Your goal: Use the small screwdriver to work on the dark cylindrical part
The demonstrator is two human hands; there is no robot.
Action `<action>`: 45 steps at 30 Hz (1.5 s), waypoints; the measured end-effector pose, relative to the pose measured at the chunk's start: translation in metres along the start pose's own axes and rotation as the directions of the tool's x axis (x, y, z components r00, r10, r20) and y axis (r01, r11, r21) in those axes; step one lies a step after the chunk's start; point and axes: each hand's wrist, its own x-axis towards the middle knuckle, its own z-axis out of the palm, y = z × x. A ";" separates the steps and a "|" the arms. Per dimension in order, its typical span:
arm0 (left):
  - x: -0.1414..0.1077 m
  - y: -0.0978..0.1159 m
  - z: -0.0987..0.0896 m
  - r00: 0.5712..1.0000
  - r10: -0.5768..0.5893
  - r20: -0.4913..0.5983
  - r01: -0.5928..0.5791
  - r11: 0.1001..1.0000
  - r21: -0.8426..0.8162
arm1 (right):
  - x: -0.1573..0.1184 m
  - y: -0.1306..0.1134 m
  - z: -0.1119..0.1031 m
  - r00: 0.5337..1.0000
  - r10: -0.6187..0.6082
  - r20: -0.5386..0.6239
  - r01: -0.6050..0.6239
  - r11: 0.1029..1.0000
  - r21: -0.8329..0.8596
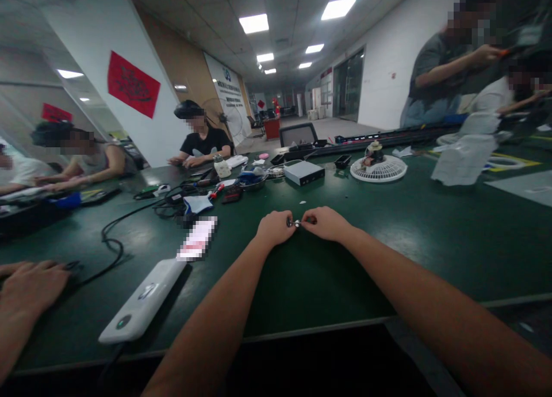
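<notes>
Both of my hands meet just above the green table (328,305), near the middle of the view. My left hand (276,227) is closed, its fingertips pinching a small shiny metal piece (296,223). From the other side, my right hand (325,221) has its thumb and finger pressed together at the right end of that same piece. The piece is too small to identify, and the fingers partly cover it. A little beyond my hands lies a small white scrap (302,202).
A grey box (304,173), a round white fan grille (378,169) and tangled black cables (112,244) lie farther out. At the left are a white elongated device (144,299) and another person's hand (37,285). Several people are around the table.
</notes>
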 end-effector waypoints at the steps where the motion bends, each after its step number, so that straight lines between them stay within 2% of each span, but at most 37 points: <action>1: 0.001 0.000 0.000 1.000 -0.001 0.001 0.001 1.000 -0.007 | 0.000 0.000 0.001 1.000 0.008 0.012 -0.008 1.000 -0.008; 6: 0.004 -0.001 -0.001 0.999 0.038 0.018 -0.036 0.997 -0.066 | 0.000 0.000 0.002 0.995 0.094 0.023 -0.091 0.992 -0.092; 10: 0.004 -0.002 -0.005 0.999 0.012 0.039 -0.009 0.996 -0.088 | 0.000 0.001 -0.003 0.985 0.174 0.021 -0.170 0.979 -0.109; 16: 0.001 -0.006 -0.008 0.997 0.065 0.048 -0.057 0.986 -0.155 | 0.001 0.002 -0.008 0.971 0.233 -0.063 -0.238 0.966 -0.102; 20: 0.000 -0.006 -0.011 0.995 0.062 0.083 -0.046 0.982 -0.181 | 0.003 0.004 -0.006 0.971 0.204 -0.125 -0.210 0.977 -0.037; 23: 0.000 -0.007 -0.010 0.996 0.045 0.082 -0.029 0.980 -0.196 | 0.003 0.006 -0.002 0.988 0.149 -0.034 -0.150 0.988 -0.038; 25: 0.000 -0.009 -0.007 0.998 0.036 0.050 -0.025 0.979 -0.204 | 0.003 0.007 0.001 0.992 0.126 0.019 -0.125 0.991 -0.054; 29: -0.002 -0.012 -0.003 0.994 0.101 -0.047 -0.109 0.962 -0.251 | 0.004 0.008 0.003 0.993 0.118 0.000 -0.118 0.992 -0.041; 32: -0.004 -0.013 -0.002 0.988 0.137 -0.073 -0.151 0.951 -0.270 | 0.004 0.008 0.003 0.992 0.121 -0.039 -0.120 0.992 0.033; 35: -0.006 -0.011 -0.003 0.984 0.164 -0.068 -0.176 0.945 -0.274 | 0.005 0.009 0.006 0.982 0.137 -0.128 -0.118 0.982 0.148; 38: -0.007 -0.010 -0.004 0.990 0.138 -0.041 -0.144 0.952 -0.269 | 0.008 0.012 0.010 0.970 0.182 -0.158 -0.147 0.966 0.213; 45: -0.008 -0.009 -0.002 0.993 0.121 0.008 -0.117 0.972 -0.203 | 0.010 0.017 0.013 0.955 0.202 -0.219 -0.139 0.952 0.273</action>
